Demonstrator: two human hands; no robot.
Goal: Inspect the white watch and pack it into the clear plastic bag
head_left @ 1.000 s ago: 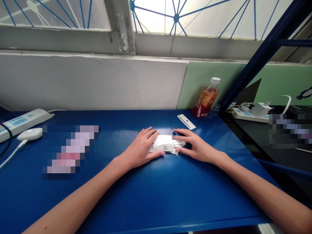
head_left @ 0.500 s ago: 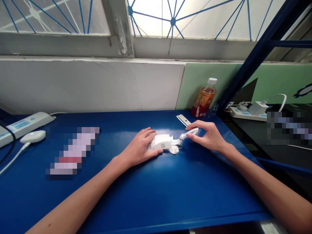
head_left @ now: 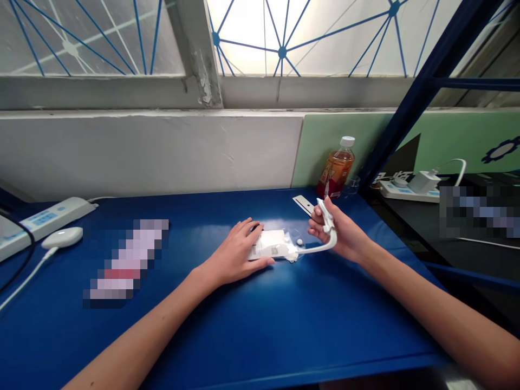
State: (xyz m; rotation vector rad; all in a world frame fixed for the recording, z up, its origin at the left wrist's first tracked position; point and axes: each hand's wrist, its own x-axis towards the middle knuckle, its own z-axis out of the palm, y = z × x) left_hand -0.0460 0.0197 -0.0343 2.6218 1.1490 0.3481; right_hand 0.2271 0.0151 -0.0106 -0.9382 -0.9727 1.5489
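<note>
On the blue table lies a small white box [head_left: 273,244] with printed labels, clear plastic at its right end. My left hand [head_left: 236,250] grips its left end, thumb along the near side and fingers over the far side. A bent white cable [head_left: 319,249] runs from the plastic end up into my right hand [head_left: 343,230]. Thumb and fingers there are closed on the cable's raised white end, a little above the table. Where the cable meets the box, the details are too small to make out.
Behind my right hand are a white card-like strip [head_left: 303,205] and a drink bottle [head_left: 336,168]. At left lie a power strip [head_left: 49,219], a white oval device [head_left: 62,238] on a cord, and a blurred-out flat object [head_left: 125,260]. A blue metal post [head_left: 400,122] rises at right.
My right hand has turned upward and pulled the cable out longer, its end now pointing up. The left hand stays on the box. The view has tilted slightly.
</note>
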